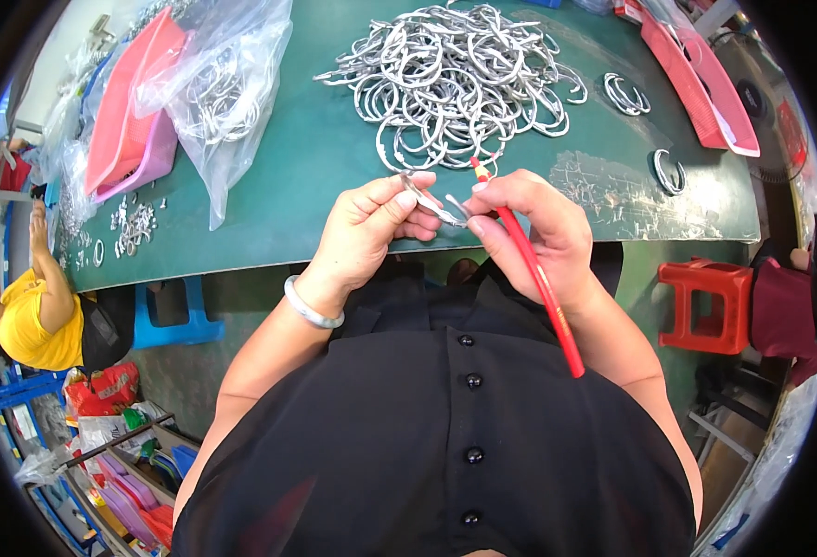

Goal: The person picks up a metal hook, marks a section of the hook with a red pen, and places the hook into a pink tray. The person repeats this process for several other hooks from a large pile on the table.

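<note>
At the near edge of the green table, my left hand (362, 227) pinches a silver-grey open bangle (442, 213) between thumb and fingers. My right hand (546, 232) is closed around a red pencil (546, 292), which slants down toward my front. Its thumb and fingertips also meet the other end of the bangle. Just beyond both hands lies a large heap of similar open bangles (464, 70). A small group of bangles (633, 107) sits to the right of the heap, and a single bangle (661, 174) lies nearer the right edge.
On the left stand pink and red plastic baskets (121, 130), beside a clear bag (241, 102) holding silver pieces. Small metal parts (133, 225) are scattered nearby. Another pink basket (696, 88) is at far right. A blue stool (181, 330), a red stool (673, 306) and a yellow-shirted person (42, 325) flank me.
</note>
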A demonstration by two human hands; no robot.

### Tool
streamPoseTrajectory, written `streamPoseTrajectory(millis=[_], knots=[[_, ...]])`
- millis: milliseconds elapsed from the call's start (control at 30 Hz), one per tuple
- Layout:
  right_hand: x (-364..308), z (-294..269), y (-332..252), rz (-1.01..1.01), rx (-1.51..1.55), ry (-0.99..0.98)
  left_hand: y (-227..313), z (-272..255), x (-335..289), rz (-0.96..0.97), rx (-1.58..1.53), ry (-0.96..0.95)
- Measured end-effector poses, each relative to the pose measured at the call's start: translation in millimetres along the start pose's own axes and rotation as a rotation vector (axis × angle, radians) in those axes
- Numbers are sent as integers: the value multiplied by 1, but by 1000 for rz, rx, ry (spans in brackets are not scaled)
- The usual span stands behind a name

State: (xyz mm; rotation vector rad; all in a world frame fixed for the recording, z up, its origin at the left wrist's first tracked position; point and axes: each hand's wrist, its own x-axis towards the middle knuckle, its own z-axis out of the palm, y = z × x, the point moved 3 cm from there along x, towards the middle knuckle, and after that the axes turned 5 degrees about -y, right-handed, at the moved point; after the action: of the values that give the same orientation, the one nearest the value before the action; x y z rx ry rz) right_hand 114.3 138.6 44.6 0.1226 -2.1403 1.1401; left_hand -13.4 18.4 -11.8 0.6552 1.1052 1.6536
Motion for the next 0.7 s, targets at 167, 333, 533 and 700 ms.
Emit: streamPoseTrajectory(millis=[167,333,533,700], knots=[[8,-1,-8,-92,-89,-51,1,0,0,0,-5,-18],[6,-3,-8,-105,-82,-38,2,1,-1,13,-20,-17],[7,-4,-9,-99,-80,-30,2,3,1,6,-40,-31],[7,-5,-8,-88,-54,-23,3,3,0,21,-40,-46]])
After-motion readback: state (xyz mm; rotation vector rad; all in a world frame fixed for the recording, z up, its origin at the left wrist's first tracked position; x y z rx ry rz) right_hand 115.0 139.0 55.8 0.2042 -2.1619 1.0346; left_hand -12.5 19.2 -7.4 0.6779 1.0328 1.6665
